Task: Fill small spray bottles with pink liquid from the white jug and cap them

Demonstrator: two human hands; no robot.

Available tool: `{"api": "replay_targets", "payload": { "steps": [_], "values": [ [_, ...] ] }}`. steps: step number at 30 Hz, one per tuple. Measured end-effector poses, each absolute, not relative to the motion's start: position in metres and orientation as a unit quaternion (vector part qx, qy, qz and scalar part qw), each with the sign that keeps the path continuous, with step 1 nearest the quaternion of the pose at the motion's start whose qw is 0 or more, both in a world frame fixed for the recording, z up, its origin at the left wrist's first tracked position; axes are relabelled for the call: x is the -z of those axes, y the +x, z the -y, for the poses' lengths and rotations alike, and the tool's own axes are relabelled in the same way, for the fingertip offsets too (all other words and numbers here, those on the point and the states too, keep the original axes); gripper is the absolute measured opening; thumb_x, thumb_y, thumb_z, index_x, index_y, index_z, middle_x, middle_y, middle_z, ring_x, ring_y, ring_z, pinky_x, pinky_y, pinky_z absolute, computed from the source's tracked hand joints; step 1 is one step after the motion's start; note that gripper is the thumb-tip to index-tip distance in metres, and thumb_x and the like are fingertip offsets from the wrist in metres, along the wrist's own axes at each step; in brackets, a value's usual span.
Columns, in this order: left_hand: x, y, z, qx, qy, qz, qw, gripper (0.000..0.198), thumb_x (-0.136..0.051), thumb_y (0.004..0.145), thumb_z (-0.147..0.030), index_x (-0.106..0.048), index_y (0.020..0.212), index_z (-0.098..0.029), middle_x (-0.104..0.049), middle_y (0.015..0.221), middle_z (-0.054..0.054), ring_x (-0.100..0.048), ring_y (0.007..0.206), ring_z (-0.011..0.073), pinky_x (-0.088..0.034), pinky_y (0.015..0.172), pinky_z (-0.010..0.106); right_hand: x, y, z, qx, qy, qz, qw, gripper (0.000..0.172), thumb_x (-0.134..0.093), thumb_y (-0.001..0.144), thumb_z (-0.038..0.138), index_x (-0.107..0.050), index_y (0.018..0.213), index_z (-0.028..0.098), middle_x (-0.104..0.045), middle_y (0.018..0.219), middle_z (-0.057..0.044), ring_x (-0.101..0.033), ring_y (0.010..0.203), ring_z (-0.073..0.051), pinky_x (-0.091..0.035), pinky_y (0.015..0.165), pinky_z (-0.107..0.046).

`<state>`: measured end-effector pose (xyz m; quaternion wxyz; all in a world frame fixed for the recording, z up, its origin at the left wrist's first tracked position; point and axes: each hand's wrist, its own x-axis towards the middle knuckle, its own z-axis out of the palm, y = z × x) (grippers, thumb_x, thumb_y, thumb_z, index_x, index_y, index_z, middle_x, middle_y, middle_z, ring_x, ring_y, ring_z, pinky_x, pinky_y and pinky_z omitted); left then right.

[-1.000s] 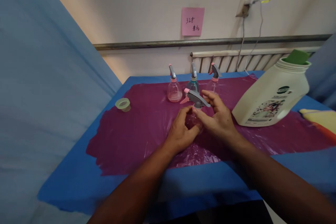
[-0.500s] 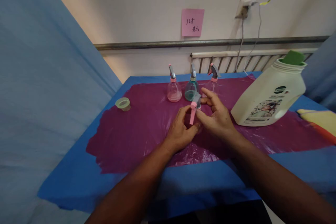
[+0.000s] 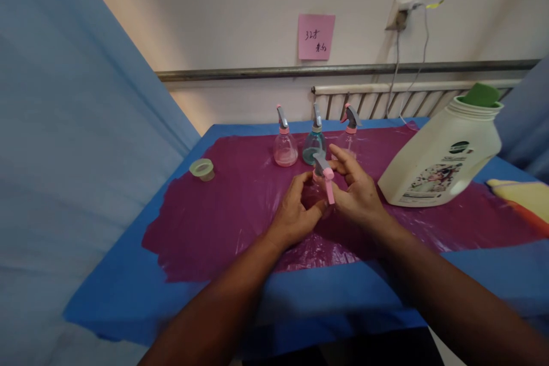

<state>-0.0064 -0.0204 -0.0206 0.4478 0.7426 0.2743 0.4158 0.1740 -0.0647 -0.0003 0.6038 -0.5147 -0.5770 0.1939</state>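
Note:
A spray bottle with a grey and pink spray head (image 3: 323,170) stands between my hands near the middle of the table, its body mostly hidden by them. My left hand (image 3: 295,211) is wrapped round the bottle's left side. On the right, my right hand (image 3: 355,189) has its thumb and fingers at the collar below the spray head. Behind the hands are three more spray bottles in a row: one with pink liquid (image 3: 285,150), one teal (image 3: 314,147), and one clear with a pink collar (image 3: 349,134), partly covered by my right fingers.
A large white jug (image 3: 441,154) with green in its mouth stands at the right, beside a yellow and orange cloth (image 3: 521,197). A small pale green cup (image 3: 202,170) sits at the left on the purple plastic sheet (image 3: 206,223). Blue curtains hang at both sides.
The spray head between my hands has turned, its pink trigger swinging from left to right. My hands have hardly moved.

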Motion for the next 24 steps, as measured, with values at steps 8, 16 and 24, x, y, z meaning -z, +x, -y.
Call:
{"api": "replay_targets", "payload": {
  "steps": [8,16,24],
  "values": [
    [0.016,-0.008,0.022,-0.396,0.763,-0.284,0.424,0.063,-0.086,0.098,-0.035,-0.060,0.155,-0.028,-0.072,0.157,0.013,-0.072,0.142,0.0328,-0.058,0.122,0.054,0.006,0.173,0.060,-0.157,-0.517,0.587,0.603,0.085,-0.091,0.092,0.049,-0.057,0.168,0.033,-0.081,0.133,-0.010,-0.079,0.126,-0.032,-0.061,0.118,-0.059],
    [0.020,-0.008,0.020,-0.401,0.761,-0.288,0.421,0.064,-0.087,0.099,-0.039,-0.059,0.155,-0.029,-0.074,0.154,0.012,-0.073,0.141,0.0335,-0.058,0.124,0.055,-0.008,0.166,0.073,-0.223,-0.473,0.563,0.640,0.077,-0.085,0.100,0.046,-0.055,0.170,0.036,-0.081,0.144,-0.013,-0.078,0.135,-0.034,-0.064,0.118,-0.061],
    [0.020,-0.009,0.021,-0.391,0.775,-0.302,0.394,0.066,-0.087,0.096,-0.036,-0.059,0.156,-0.028,-0.072,0.153,0.011,-0.070,0.143,0.0340,-0.055,0.128,0.057,-0.076,0.173,0.096,-0.107,-0.459,0.535,0.701,0.068,-0.089,0.097,0.055,-0.069,0.157,0.031,-0.083,0.133,-0.014,-0.082,0.125,-0.038,-0.068,0.110,-0.064]
  ]
}}
